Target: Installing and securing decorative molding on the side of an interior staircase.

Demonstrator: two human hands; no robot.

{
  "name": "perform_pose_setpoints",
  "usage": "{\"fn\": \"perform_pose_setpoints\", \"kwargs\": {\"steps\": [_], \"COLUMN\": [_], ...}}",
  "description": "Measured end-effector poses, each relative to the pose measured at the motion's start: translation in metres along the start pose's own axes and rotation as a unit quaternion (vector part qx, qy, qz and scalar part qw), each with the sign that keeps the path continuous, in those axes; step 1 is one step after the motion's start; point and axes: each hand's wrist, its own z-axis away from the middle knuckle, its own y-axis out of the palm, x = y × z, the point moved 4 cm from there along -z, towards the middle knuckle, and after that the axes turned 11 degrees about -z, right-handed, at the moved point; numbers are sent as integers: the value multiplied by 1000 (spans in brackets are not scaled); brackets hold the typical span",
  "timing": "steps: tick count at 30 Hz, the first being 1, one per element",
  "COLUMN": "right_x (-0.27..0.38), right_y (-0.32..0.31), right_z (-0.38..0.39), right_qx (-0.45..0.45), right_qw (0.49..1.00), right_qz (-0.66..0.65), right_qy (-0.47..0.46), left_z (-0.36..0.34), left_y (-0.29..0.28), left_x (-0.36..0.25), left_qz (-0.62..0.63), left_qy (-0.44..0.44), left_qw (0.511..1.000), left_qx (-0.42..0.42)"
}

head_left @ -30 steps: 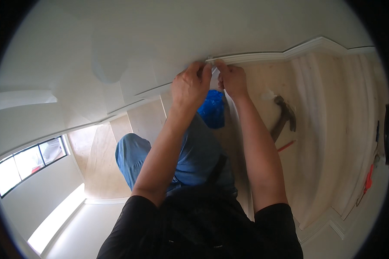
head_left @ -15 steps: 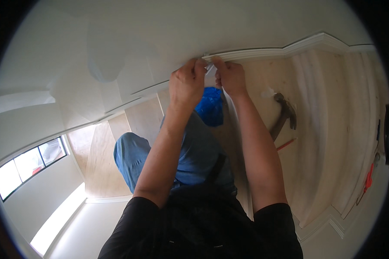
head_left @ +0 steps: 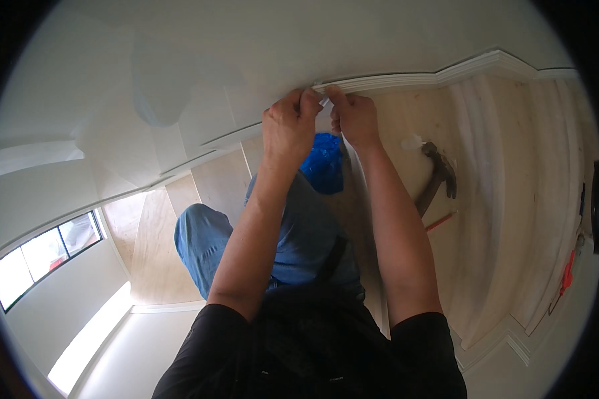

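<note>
A ribbed white skirting trim (head_left: 393,81) runs along the foot of the wall, and its left end lies between my hands. My left hand (head_left: 289,130) is closed, its thumb and forefinger pinched at that end. Beside it, my right hand (head_left: 357,121) is closed too, thumb and forefinger on the trim's end with the other fingers curled. Below the fingertips a small bright white piece (head_left: 324,102) shows; what it is cannot be made out. Under my hands is a blue plastic shoe cover (head_left: 325,169), beside my bent jeans-clad leg.
A claw hammer (head_left: 438,173) lies on the wooden step to the right, with a red pencil-like stick (head_left: 440,221) near it. Wooden stairs (head_left: 506,199) bend around on both sides. A red-handled tool (head_left: 567,272) lies at the far right. A window (head_left: 43,256) is at the left.
Both hands stay at the trim's end, with only a very slight shift of the fingers. Nothing else has visibly moved.
</note>
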Motion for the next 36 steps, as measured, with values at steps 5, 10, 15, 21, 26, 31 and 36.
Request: {"fn": "perform_pose_setpoints", "kwargs": {"steps": [5, 10, 15, 21, 26, 31, 36], "right_x": [1, 0, 0, -3, -2, 1, -3], "right_y": [0, 0, -1, -2, 0, -2, -2], "right_z": [0, -1, -1, -5, -2, -1, -3], "right_qx": [-6, -5, -7, -3, 2, 6, 5], "right_qw": [1000, 1000, 1000, 1000, 1000, 1000, 1000], "right_qz": [-2, 7, 5, 18, 8, 0, 13], "right_qy": [4, 9, 8, 6, 10, 12, 14], "left_z": [2, 0, 8, 0, 0, 1, 1], "left_y": [-1, 1, 2, 1, -2, 7, 12], "left_x": [-3, 2, 18, 13, 14, 16, 25], "left_qz": [-20, -34, -5, -132, -127, 30, 37], "left_qy": [-8, 19, 10, 65, 50, -33, -32], "left_qw": [1000, 999, 999, 988, 990, 999, 999], "left_qx": [7, -4, -31, -53, -43, 8, 4]}}
